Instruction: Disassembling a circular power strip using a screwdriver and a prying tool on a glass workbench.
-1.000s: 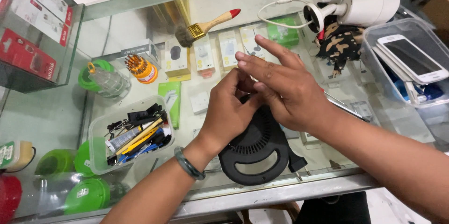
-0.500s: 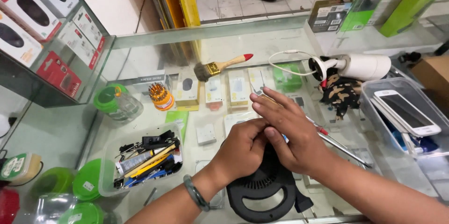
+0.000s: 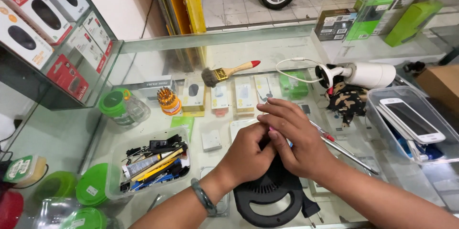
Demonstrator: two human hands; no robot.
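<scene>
Glass counter (image 3: 143, 56), which I view from above through the head camera — it bears everything below.

Clear plastic bin (image 3: 382, 114) at the right edge, holding a white phone (image 3: 412, 120) face up.

White cylindrical security camera (image 3: 368, 74) lying on its side behind the bin, its white cable (image 3: 291, 68) looped to the left.

Black round fan-like part (image 3: 272, 198), flat on the glass directly below both hands, its vented face up.

Clear tray (image 3: 117, 162) left of the hands, filled with small tools and a tube.

My right hand (image 3: 299, 138), curled over the left with the index and middle fingers stretched leftward; a small pink-and-blue item peeps out beneath it — too hidden for me to name, and I cannot tell whether the hand grips it.

My left hand (image 3: 246, 155), closed into a loose fist under the right hand's fingers, a green bangle (image 3: 203, 195) on its wrist; I cannot see what, if anything, it holds.

Paintbrush (image 3: 227, 72) with red-tipped wooden handle, well behind the hands.

Red-collared screwdriver (image 3: 334, 139), just right of the right hand.
</scene>
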